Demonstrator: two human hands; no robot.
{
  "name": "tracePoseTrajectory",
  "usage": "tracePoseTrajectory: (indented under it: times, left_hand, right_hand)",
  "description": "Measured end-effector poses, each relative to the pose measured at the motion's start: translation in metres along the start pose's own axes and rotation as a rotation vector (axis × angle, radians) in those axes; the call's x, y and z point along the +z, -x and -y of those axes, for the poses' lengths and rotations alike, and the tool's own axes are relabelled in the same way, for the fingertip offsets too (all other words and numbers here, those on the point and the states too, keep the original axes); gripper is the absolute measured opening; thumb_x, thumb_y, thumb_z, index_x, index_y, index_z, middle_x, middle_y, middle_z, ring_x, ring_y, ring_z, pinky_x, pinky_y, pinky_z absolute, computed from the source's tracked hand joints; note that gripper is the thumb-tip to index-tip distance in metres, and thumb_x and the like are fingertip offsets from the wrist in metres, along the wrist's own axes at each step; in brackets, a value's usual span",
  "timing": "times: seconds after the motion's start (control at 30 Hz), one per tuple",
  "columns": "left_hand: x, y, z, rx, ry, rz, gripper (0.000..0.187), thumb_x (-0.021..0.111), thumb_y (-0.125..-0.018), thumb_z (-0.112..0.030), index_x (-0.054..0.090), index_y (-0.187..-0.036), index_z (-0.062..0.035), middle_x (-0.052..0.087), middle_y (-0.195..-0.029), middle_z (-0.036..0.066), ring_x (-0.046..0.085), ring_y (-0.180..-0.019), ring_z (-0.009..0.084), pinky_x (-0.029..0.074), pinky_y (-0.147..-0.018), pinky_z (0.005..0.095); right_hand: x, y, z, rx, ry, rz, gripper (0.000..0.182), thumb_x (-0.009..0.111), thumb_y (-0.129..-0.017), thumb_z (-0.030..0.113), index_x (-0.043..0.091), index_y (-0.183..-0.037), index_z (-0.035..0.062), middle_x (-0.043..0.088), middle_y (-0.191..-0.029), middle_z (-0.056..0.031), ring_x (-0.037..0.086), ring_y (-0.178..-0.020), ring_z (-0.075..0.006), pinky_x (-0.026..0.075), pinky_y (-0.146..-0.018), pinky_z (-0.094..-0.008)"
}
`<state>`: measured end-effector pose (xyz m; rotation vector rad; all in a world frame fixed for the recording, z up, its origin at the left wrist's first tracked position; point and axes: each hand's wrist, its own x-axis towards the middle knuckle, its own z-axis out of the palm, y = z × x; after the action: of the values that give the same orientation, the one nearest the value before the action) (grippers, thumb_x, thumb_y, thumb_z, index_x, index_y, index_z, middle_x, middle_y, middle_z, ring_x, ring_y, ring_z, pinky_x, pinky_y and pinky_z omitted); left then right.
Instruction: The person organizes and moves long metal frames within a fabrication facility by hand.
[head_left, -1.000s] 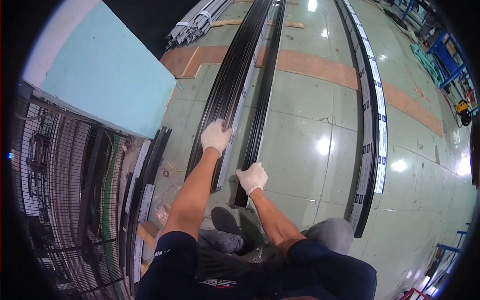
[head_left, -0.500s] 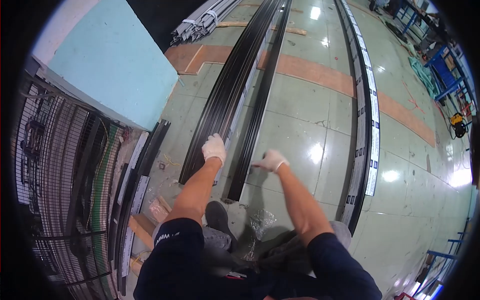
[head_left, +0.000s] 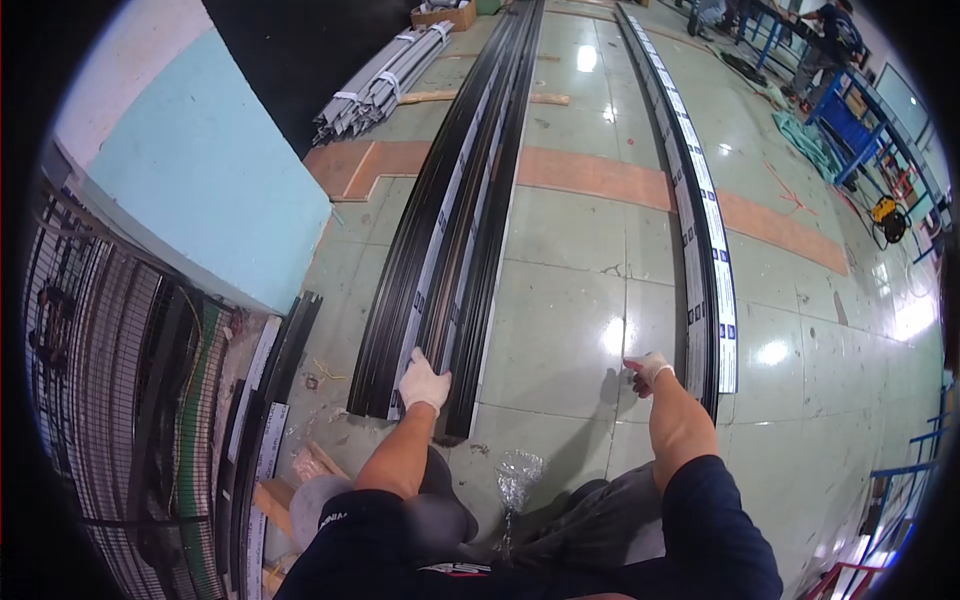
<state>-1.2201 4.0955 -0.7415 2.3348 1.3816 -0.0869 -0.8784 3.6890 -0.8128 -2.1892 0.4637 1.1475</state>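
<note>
Long black metal profiles [head_left: 388, 330] lie side by side on the floor, with pale printed film strips between them. My left hand [head_left: 426, 383], in a white glove, is closed over the near ends of the middle profiles; the fingertips are partly hidden. A ridged black profile [head_left: 478, 345] lies along the right side of this group. My right hand [head_left: 652, 370], also gloved and with reddish fingertips, hovers above the floor with its fingers loosely apart and nothing visible in them. Just right of it lies another stack of film-covered profiles [head_left: 697, 270].
A pale blue block [head_left: 215, 160] and a wire rack [head_left: 110, 390] stand at left. Grey bundled strips [head_left: 385, 85] lie behind. Flat brown boards [head_left: 590, 180] cross under the profiles. Crumpled clear film [head_left: 518, 478] lies near my feet. Another person [head_left: 832, 45] is at the far right.
My right hand has moved right, away from the ridged profile to beside the right-hand stack. The gap between the left profiles has closed. My left hand stays at their near ends; the view has shifted.
</note>
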Motion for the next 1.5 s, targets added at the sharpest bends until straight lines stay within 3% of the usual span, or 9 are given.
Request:
tracePoseTrajectory:
  times: [0.2, 0.77, 0.93, 1.03, 1.07, 1.17, 1.3, 1.37, 1.5]
  left_hand:
    - [-0.001, -0.009, 0.005, 0.010, -0.005, 0.029, 0.082, 0.086, -0.089, -0.035, 0.043, -0.150, -0.0012, 0.070, -0.132, 0.030, 0.073, -0.117, 0.0481, 0.058, -0.103, 0.0543]
    - [-0.010, -0.008, 0.009, 0.093, -0.031, 0.044, 0.095, 0.088, -0.085, -0.039, 0.042, -0.158, -0.0007, 0.076, -0.120, 0.031, 0.074, -0.115, 0.0481, 0.058, -0.103, 0.0550]
    - [0.006, -0.007, 0.009, 0.083, 0.127, 0.031, 0.093, 0.084, -0.086, -0.053, 0.051, -0.153, 0.0009, 0.075, -0.124, 0.034, 0.072, -0.119, 0.0511, 0.056, -0.104, 0.0551]
    - [-0.006, -0.023, 0.010, 0.050, 0.412, 0.150, 0.102, 0.078, -0.089, -0.065, 0.047, -0.158, 0.0030, 0.073, -0.128, 0.036, 0.070, -0.124, 0.0515, 0.054, -0.109, 0.0552]
    - [-0.014, -0.015, -0.001, -0.047, 0.307, 0.242, 0.129, 0.083, -0.080, -0.076, 0.034, -0.167, 0.0055, 0.064, -0.146, 0.037, 0.065, -0.135, 0.0495, 0.052, -0.115, 0.0524]
    - [-0.027, 0.023, -0.034, 0.030, 0.054, 0.144, 0.152, 0.087, -0.069, -0.083, 0.020, -0.171, 0.0078, 0.049, -0.164, 0.035, 0.059, -0.145, 0.0459, 0.050, -0.119, 0.0490]
    - [-0.028, 0.028, -0.048, 0.012, -0.099, 0.190, 0.156, 0.095, -0.065, -0.072, 0.015, -0.172, 0.0089, 0.049, -0.161, 0.032, 0.061, -0.143, 0.0431, 0.054, -0.117, 0.0469]
    - [-0.030, 0.035, -0.058, 0.033, -0.039, 0.182, 0.130, 0.096, -0.069, -0.057, 0.033, -0.162, 0.0092, 0.054, -0.156, 0.033, 0.062, -0.140, 0.0454, 0.052, -0.117, 0.0475]
    - [-0.025, 0.032, -0.063, 0.050, -0.075, 0.177, 0.129, 0.095, -0.070, -0.055, 0.033, -0.160, 0.0124, 0.054, -0.154, 0.033, 0.064, -0.137, 0.0437, 0.056, -0.114, 0.0468]
  right_hand:
    - [-0.009, 0.000, -0.006, -0.177, 0.008, -0.056, 0.043, 0.083, -0.092, 0.039, 0.077, -0.097, -0.0033, 0.075, -0.079, -0.0189, 0.072, -0.060, -0.0333, 0.056, -0.050, -0.0511]
    - [0.018, -0.018, 0.017, -0.092, -0.185, 0.106, 0.048, 0.083, -0.093, 0.036, 0.069, -0.116, -0.0039, 0.078, -0.097, -0.0240, 0.077, -0.075, -0.0398, 0.064, -0.058, -0.0556]
    - [0.016, -0.025, 0.013, -0.058, -0.187, 0.083, 0.046, 0.082, -0.095, 0.036, 0.070, -0.116, -0.0032, 0.078, -0.098, -0.0244, 0.077, -0.075, -0.0398, 0.064, -0.058, -0.0559]
    - [0.018, -0.029, 0.012, -0.062, -0.169, 0.084, 0.046, 0.083, -0.095, 0.037, 0.071, -0.114, -0.0027, 0.077, -0.097, -0.0243, 0.077, -0.074, -0.0395, 0.063, -0.057, -0.0557]
    - [0.020, -0.029, 0.013, -0.074, -0.171, 0.088, 0.046, 0.083, -0.094, 0.037, 0.071, -0.113, -0.0033, 0.077, -0.096, -0.0239, 0.077, -0.073, -0.0395, 0.063, -0.057, -0.0557]
    - [0.021, -0.025, 0.018, -0.104, -0.148, 0.072, 0.048, 0.083, -0.094, 0.040, 0.074, -0.110, -0.0038, 0.078, -0.093, -0.0219, 0.077, -0.073, -0.0384, 0.064, -0.059, -0.0552]
    - [0.028, -0.042, 0.018, -0.098, -0.115, 0.098, 0.052, 0.082, -0.095, 0.048, 0.079, -0.107, -0.0021, 0.079, -0.091, -0.0183, 0.078, -0.073, -0.0352, 0.065, -0.061, -0.0513]
    - [0.023, -0.052, 0.012, -0.070, -0.109, 0.106, 0.053, 0.082, -0.096, 0.049, 0.079, -0.107, -0.0020, 0.079, -0.090, -0.0178, 0.077, -0.073, -0.0348, 0.065, -0.060, -0.0511]
    - [-0.016, 0.012, 0.021, -0.180, -0.252, 0.048, 0.051, 0.085, -0.094, 0.034, 0.069, -0.113, -0.0105, 0.070, -0.086, -0.0205, 0.070, -0.063, -0.0326, 0.055, -0.049, -0.0494]
